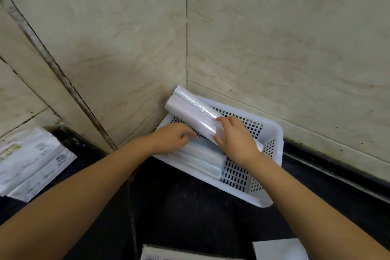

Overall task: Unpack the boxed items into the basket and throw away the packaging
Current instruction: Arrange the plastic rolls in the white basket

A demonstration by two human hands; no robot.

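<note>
A white perforated plastic basket [269, 175] sits on the dark counter in the corner of the tiled walls. Two white rolls [190, 107] wrapped in clear film lean out over its far rim against the wall. My right hand [236, 139] grips the near end of these rolls. My left hand [172, 138] rests on more white rolls [202, 158] lying flat inside the basket, its fingers curled down on them.
Flat white printed packages [31, 162] lie on the counter at the far left. At the bottom edge show a box [168, 254] and a white sheet or carton [278, 249]. The black counter [179, 213] spreads between them. Tiled walls close in behind.
</note>
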